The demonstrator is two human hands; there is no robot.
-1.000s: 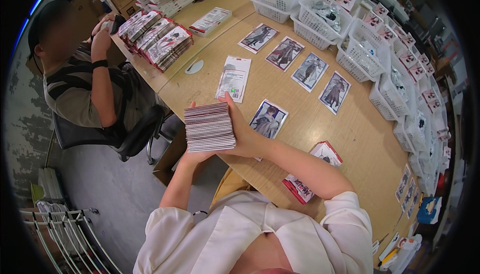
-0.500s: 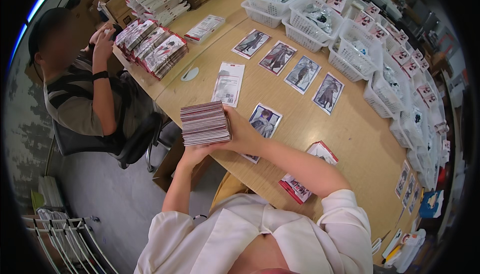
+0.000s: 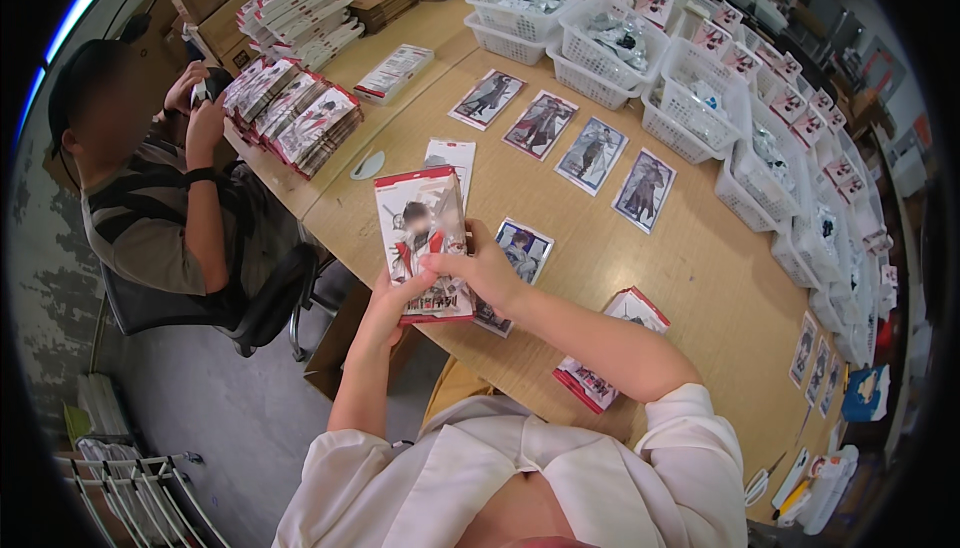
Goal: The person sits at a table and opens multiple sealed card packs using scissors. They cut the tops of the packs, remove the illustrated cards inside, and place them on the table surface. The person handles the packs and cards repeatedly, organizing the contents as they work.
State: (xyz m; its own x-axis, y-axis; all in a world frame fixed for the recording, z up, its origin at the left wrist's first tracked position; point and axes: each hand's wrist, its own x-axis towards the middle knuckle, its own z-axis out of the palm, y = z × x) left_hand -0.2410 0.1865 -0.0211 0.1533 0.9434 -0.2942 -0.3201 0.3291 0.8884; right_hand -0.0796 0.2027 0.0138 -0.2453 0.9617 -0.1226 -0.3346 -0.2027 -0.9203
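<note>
A thick stack of flat red-and-white picture packets (image 3: 415, 223) is between my two hands over the table's near edge, its illustrated top face toward me. My left hand (image 3: 385, 303) grips the stack's lower left part. Wrapped round the right side is my right hand (image 3: 480, 273), its thumb lying across the face. Just beyond the stack, a white packet (image 3: 455, 158) lies partly covered. A picture card (image 3: 522, 248) in a clear sleeve rests beside my right hand. More red-and-white packets (image 3: 600, 363) lie under my right forearm.
Several picture cards (image 3: 590, 155) form a row across the wooden table (image 3: 690, 288). White baskets (image 3: 610, 43) of small bagged items line the far and right sides. Packet piles (image 3: 300, 118) stand at the far left, near a seated person (image 3: 150, 208). Scissors (image 3: 762, 481) lie at the lower right.
The stack has turned in my hands from its layered edge to its illustrated face. My right thumb now lies on that face. The seated person's hands have shifted slightly.
</note>
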